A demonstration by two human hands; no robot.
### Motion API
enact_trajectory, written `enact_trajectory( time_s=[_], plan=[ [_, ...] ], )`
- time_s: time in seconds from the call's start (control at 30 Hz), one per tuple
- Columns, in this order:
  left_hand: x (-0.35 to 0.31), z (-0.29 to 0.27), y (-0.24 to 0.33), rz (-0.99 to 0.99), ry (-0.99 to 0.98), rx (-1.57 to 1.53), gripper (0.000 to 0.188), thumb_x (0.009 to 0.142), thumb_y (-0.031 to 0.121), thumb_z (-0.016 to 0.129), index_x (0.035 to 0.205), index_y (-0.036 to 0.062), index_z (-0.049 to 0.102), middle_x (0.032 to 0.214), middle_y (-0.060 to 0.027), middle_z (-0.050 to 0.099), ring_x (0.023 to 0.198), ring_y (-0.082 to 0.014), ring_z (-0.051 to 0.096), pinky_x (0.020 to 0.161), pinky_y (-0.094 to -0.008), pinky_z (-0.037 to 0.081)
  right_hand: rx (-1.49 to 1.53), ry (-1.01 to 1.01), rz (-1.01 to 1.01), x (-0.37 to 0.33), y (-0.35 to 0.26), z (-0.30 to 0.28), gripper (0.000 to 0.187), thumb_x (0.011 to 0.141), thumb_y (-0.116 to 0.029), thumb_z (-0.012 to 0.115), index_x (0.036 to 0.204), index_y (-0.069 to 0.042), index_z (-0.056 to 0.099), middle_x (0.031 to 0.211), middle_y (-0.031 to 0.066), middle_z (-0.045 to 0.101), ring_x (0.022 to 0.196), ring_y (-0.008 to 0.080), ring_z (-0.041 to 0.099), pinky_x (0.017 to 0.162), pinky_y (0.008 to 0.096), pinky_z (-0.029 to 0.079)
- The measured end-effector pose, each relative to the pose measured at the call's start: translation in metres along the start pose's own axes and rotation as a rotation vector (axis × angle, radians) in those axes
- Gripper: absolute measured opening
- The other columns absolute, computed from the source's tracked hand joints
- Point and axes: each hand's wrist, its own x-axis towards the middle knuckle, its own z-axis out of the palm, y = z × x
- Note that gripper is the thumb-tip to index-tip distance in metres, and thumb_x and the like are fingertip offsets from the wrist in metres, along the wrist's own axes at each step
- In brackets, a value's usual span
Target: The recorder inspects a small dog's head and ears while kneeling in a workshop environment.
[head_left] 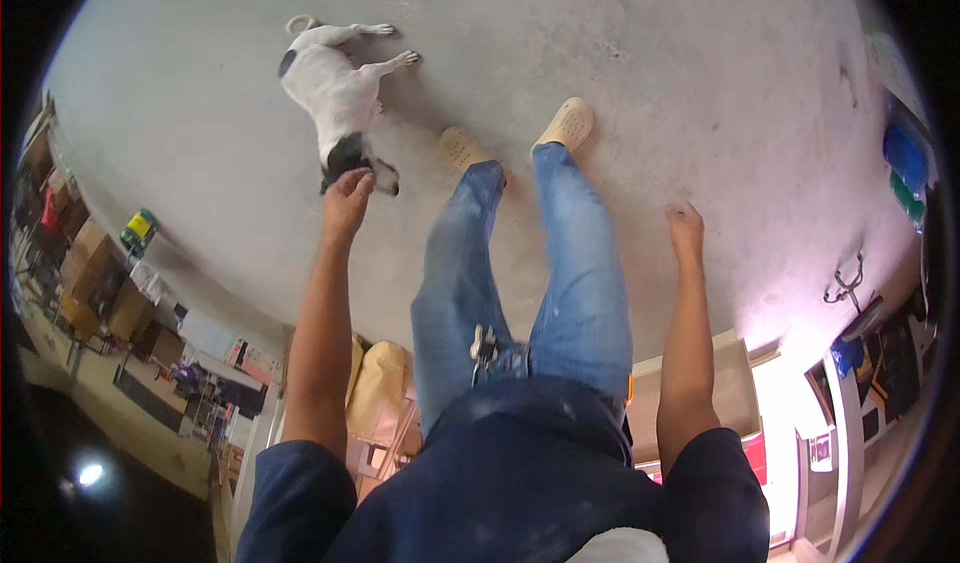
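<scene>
My left hand [348,201] hangs over the grey floor with its fingers bent and drawn together, nothing visible in them. In the picture it overlaps the head of a dog [335,88], white with black patches, lying on its side. Whether the fingers touch the dog cannot be made out. My right hand [686,231] is held out to the right of my legs, apart from any object, its fingers curled in and no thing showing in them. Between the hands are my blue jeans [578,243] and beige clogs [566,125].
Cardboard boxes [85,255] and a green and yellow container [138,231] line the left side. A tan sack [380,391] is beside my left hip. On the right are a blue object [905,159], a green one [907,201] and a dark wheeled base [848,283].
</scene>
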Motion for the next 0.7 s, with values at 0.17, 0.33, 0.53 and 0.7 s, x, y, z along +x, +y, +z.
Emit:
enact_trajectory(
  time_s=[0.17, 0.33, 0.53, 0.7],
  plan=[
    [-0.095, -0.013, -0.035, -0.176, 0.053, -0.006, 0.031, 0.088, 0.02, 0.059, 0.103, -0.0069, 0.064, 0.088, -0.0112, 0.068, 0.079, -0.0166, 0.063, 0.074, -0.0289, 0.049, -0.099, 0.036, 0.008, -0.008, 0.008, -0.06, 0.029, 0.082, -0.025, 0.061, 0.096, -0.001, 0.066, 0.087, 0.017, 0.067, 0.083, 0.028, 0.063, 0.075, 0.0356, 0.047],
    [-0.143, 0.017, -0.028, -0.26, -0.005, 0.053, 0.03, 0.087, 0.018, 0.06, 0.103, -0.0062, 0.065, 0.088, -0.0126, 0.069, 0.081, -0.0173, 0.064, 0.071, -0.0291, 0.051, -0.053, 0.111, 0.016, 0.015, -0.005, -0.107, 0.026, 0.082, -0.025, 0.061, 0.091, -0.001, 0.066, 0.083, 0.0153, 0.066, 0.079, 0.0251, 0.062, 0.073, 0.0346, 0.047],
    [-0.115, 0.022, 0.003, -0.239, -0.034, -0.001, 0.03, 0.086, 0.019, 0.06, 0.104, -0.0049, 0.065, 0.093, -0.0126, 0.068, 0.083, -0.0191, 0.065, 0.069, -0.0296, 0.053, 0.074, 0.158, -0.087, 0.029, -0.045, -0.12, 0.027, 0.082, -0.026, 0.061, 0.093, -0.001, 0.066, 0.086, 0.0148, 0.066, 0.083, 0.0246, 0.062, 0.076, 0.0349, 0.046],
    [-0.047, 0.015, 0.095, -0.222, -0.044, -0.019, 0.038, 0.085, 0.025, 0.062, 0.113, -0.0002, 0.062, 0.097, -0.0087, 0.067, 0.083, -0.0176, 0.065, 0.063, -0.0259, 0.047, 0.028, 0.133, -0.109, 0.022, -0.039, -0.135, 0.029, 0.083, -0.028, 0.06, 0.094, -0.002, 0.066, 0.093, 0.0155, 0.067, 0.089, 0.0281, 0.062, 0.079, 0.0367, 0.046]
  ],
)
